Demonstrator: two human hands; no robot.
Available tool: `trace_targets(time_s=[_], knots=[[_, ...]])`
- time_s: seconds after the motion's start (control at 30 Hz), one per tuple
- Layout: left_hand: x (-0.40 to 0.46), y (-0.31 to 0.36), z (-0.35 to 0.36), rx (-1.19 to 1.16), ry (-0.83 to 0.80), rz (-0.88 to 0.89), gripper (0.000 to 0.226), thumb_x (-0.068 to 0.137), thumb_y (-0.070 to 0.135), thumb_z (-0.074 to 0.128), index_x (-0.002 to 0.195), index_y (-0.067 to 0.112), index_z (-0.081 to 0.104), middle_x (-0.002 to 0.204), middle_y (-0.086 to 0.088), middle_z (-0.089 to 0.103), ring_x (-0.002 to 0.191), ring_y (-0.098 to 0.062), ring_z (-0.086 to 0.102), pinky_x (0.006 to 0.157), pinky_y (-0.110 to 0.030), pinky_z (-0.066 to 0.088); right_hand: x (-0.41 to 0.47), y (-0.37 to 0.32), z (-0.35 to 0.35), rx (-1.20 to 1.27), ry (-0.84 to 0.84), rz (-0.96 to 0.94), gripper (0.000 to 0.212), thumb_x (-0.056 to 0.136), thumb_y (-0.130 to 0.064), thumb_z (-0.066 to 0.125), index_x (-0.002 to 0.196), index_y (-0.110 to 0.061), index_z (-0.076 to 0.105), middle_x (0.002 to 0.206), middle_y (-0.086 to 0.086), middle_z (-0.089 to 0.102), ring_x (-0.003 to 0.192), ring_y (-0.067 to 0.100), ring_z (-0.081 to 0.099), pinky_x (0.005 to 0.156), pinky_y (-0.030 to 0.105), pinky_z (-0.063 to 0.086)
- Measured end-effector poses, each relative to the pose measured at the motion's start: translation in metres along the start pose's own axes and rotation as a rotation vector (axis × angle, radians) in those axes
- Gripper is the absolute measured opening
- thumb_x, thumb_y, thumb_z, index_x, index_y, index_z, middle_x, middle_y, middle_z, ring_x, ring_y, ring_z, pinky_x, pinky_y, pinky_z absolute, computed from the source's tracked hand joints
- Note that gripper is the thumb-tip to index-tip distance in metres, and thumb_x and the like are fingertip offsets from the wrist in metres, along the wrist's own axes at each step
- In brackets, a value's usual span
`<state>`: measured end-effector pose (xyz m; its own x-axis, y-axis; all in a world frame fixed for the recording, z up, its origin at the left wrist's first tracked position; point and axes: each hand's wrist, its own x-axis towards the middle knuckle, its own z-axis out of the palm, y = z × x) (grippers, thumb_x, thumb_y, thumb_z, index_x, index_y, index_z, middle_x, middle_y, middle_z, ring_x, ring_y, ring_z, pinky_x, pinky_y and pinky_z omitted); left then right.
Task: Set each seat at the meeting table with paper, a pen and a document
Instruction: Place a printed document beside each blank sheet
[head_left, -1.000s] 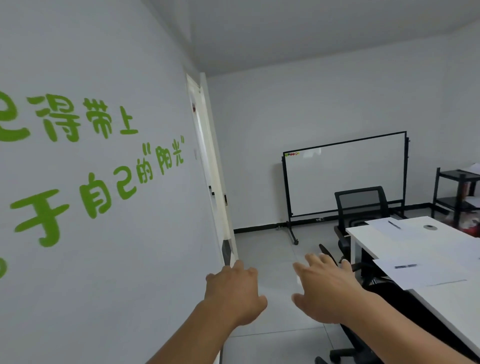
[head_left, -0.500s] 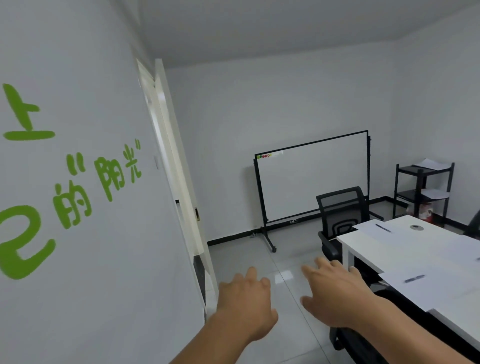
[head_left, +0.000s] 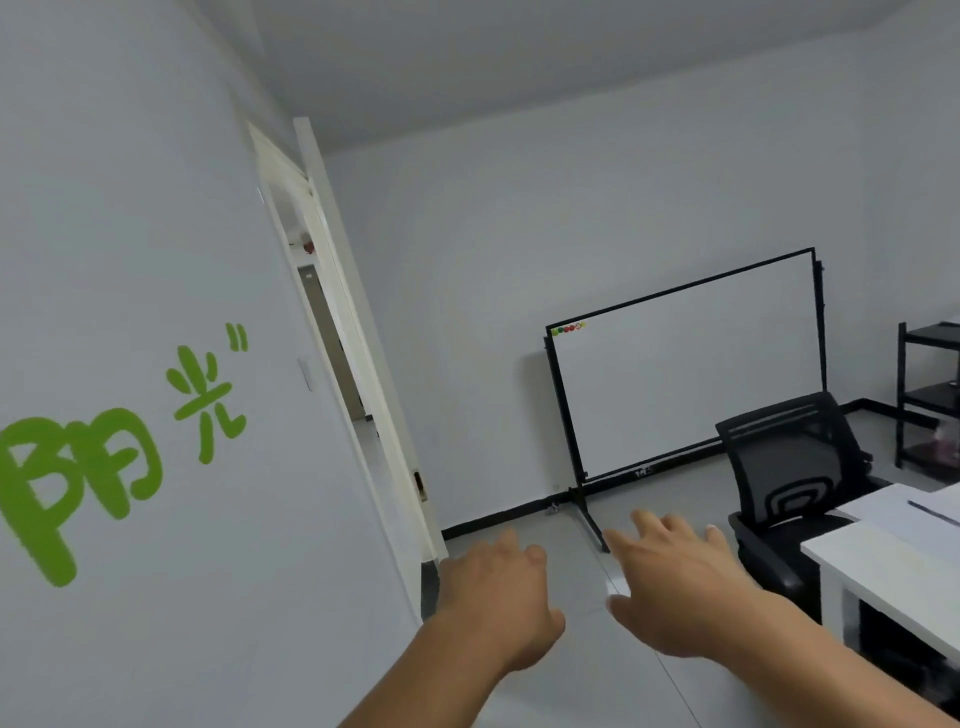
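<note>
Hands empty: left hand (head_left: 498, 597) loosely curled, right hand (head_left: 670, 587) spread, lower centre; paper (head_left: 904, 512) and pen (head_left: 932, 512) lower right; best fetch supplies first.

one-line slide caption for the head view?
Both empty hands, left and right, reach out over the floor beside the white meeting table, facing the open door and whiteboard.

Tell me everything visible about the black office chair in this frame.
The black office chair has a mesh backrest with a curved lumbar piece low on it, and a padded seat and armrest showing at its lower left. It stands upright on the pale floor at the end of the white table, its seat towards the table, in front of the whiteboard. Neither hand touches it. Its base is hidden.
</note>
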<state>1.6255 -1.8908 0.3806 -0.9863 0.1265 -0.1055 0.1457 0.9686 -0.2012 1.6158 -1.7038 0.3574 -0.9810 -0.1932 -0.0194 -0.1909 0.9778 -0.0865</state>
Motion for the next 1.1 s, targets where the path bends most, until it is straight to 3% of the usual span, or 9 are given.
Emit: trace_targets(time_s=[0.13,0.3,0.4,0.57,0.73,0.97,1.1], knots=[[0.074,-0.022,-0.024,-0.058,0.026,0.014,0.050,0.103,0.052,0.055,0.142,0.021,0.055,0.139,-0.008,0.050,0.122,-0.033,0.056,0.097,-0.048,0.051,0.074,0.001,-0.024,-0.027,0.035,0.011,0.047,0.102,-0.056,0.051,0.139,-0.028,0.047,0.139,0.003,0.046,0.130,0.030,0.045,0.111,0.056,0.040],[0.188,-0.044,-0.019,-0.098,0.037,0.088,0.063,0.103,0.058,0.054,0.157,0.027,0.045,0.151,-0.005,0.046,0.132,-0.033,0.055,0.107,-0.053,0.050,0.176,0.011,-0.021,-0.065,0.063,0.068,0.047,0.103,-0.054,0.053,0.141,-0.027,0.046,0.139,0.003,0.046,0.131,0.029,0.046,0.111,0.057,0.039],[0.252,-0.052,-0.011,-0.086,0.007,0.165,0.069,0.104,0.062,0.051,0.163,0.028,0.039,0.157,-0.004,0.046,0.138,-0.033,0.055,0.110,-0.053,0.048,0.229,0.016,-0.010,-0.067,0.028,0.130,0.043,0.103,-0.052,0.053,0.137,-0.025,0.047,0.128,0.002,0.052,0.126,0.029,0.050,0.110,0.056,0.038],[0.369,-0.073,-0.016,-0.067,-0.016,0.283,0.060,0.104,0.059,0.053,0.153,0.025,0.047,0.142,-0.005,0.063,0.130,-0.034,0.061,0.105,-0.050,0.048,0.327,0.028,-0.018,-0.042,0.001,0.249,0.037,0.105,-0.052,0.052,0.129,-0.024,0.048,0.106,-0.003,0.049,0.112,0.026,0.054,0.103,0.050,0.042],[0.464,-0.076,-0.036,-0.069,0.022,0.363,0.054,0.103,0.060,0.055,0.144,0.025,0.051,0.134,-0.005,0.066,0.124,-0.035,0.065,0.104,-0.051,0.050,0.404,0.052,-0.032,-0.027,0.005,0.334,0.035,0.105,-0.050,0.052,0.127,-0.024,0.049,0.109,-0.001,0.056,0.112,0.027,0.058,0.098,0.048,0.044],[0.602,-0.049,-0.042,-0.028,0.023,0.443,0.062,0.105,0.060,0.051,0.157,0.026,0.045,0.146,-0.007,0.055,0.131,-0.036,0.058,0.109,-0.054,0.047,0.518,0.120,-0.022,-0.020,-0.005,0.395,0.039,0.105,-0.053,0.052,0.132,-0.025,0.049,0.123,0.002,0.059,0.117,0.028,0.058,0.095,0.047,0.043],[0.701,-0.020,-0.050,-0.020,0.034,0.462,0.054,0.105,0.058,0.050,0.147,0.024,0.050,0.139,-0.006,0.054,0.126,-0.035,0.057,0.104,-0.052,0.048,0.603,0.180,-0.017,-0.019,0.030,0.400,0.043,0.105,-0.054,0.052,0.136,-0.025,0.048,0.127,0.003,0.056,0.118,0.028,0.057,0.093,0.046,0.044]])
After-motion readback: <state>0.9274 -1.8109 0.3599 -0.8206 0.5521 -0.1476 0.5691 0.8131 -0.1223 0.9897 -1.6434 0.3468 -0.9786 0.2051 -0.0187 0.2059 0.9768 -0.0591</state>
